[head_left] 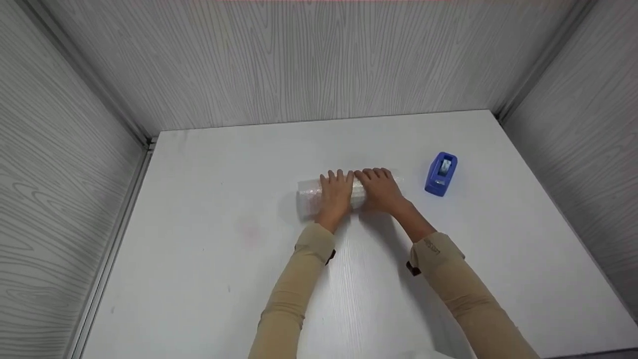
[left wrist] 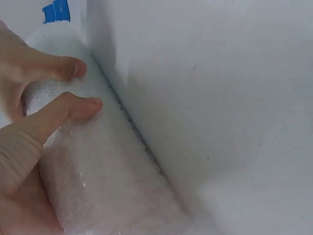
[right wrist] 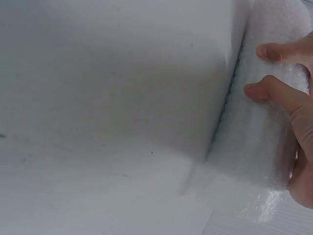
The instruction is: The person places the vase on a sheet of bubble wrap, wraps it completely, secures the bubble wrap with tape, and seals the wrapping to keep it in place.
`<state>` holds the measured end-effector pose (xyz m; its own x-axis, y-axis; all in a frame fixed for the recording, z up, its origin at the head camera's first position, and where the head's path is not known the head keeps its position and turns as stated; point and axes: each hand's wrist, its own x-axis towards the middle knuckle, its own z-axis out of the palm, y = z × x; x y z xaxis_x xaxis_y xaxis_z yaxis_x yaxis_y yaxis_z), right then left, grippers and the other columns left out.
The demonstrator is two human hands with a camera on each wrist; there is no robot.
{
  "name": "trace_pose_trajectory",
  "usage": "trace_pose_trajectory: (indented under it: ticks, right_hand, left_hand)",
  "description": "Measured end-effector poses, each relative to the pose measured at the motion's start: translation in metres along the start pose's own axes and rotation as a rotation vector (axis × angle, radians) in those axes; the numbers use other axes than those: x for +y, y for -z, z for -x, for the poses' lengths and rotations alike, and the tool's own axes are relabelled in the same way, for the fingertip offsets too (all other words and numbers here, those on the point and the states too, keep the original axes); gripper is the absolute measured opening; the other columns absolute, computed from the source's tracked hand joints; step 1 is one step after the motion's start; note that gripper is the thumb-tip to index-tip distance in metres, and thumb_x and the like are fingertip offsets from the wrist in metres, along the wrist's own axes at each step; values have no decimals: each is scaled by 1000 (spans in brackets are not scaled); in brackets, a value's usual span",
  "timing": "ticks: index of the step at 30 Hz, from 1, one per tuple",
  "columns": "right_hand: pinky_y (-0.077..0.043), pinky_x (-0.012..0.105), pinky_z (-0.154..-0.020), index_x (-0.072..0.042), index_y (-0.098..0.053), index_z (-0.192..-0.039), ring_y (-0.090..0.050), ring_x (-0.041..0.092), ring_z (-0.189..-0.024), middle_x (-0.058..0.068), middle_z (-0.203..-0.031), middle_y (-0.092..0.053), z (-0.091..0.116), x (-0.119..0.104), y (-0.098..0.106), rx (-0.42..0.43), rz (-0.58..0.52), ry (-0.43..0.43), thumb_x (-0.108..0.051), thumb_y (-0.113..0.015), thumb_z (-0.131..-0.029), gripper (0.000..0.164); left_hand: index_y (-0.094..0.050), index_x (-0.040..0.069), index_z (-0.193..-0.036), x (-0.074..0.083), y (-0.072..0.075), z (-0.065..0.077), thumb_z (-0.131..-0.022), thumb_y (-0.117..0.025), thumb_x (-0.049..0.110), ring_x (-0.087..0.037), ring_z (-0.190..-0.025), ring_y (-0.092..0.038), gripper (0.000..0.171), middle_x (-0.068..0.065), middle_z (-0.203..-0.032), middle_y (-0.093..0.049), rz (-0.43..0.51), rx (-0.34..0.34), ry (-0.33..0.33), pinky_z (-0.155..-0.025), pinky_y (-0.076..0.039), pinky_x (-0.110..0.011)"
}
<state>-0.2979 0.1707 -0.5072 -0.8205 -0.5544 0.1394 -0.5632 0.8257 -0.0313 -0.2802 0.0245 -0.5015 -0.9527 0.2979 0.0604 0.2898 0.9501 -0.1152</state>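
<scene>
A roll of clear bubble wrap [head_left: 309,197] lies crosswise on the white table, something reddish showing faintly through its left part. My left hand [head_left: 337,194] grips the roll left of its middle, fingers over the far side and thumb along the near side. Right beside it, my right hand [head_left: 381,192] holds the right part the same way. In the left wrist view both thumbs press the bubble wrap [left wrist: 112,171]. A loose flap of film [right wrist: 259,205] sticks out past the roll's end in the right wrist view. What is wrapped inside is hidden.
A blue tape dispenser [head_left: 441,174] stands on the table to the right of the roll. The white table [head_left: 224,279] is bordered by wood-grain panels [head_left: 319,65] at the back and both sides.
</scene>
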Motion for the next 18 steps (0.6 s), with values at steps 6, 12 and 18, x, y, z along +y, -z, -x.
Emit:
trace_pose_trajectory:
  ticks: [6,12,18]
  right_hand:
    - [-31,54,-93,-7,-42,-133,-43,38,-113,17,-125,-49,-6,5,5,-59,-44,5,-38,-85,-59,91]
    - [-32,55,-92,-7,-43,-134,-44,39,-113,17,-125,-49,-8,6,10,-154,-83,28,-40,-83,-61,90]
    - [-33,54,-93,-6,-43,-134,-45,39,-112,17,-125,-50,-8,2,20,-248,-86,42,-38,-81,-64,86]
  left_hand:
    - [-35,14,-140,5,-6,2,-72,-77,31,-29,-117,-43,81,-8,-126,-48,-68,39,13,-99,-28,-51]
    - [-38,12,-136,1,3,4,-62,-84,34,-29,-107,-49,90,-8,-118,-52,22,-32,7,-93,-36,-49]
    - [-39,11,-135,-6,14,6,-62,-83,36,-30,-107,-49,89,-9,-119,-51,96,-144,-42,-87,-39,-47]
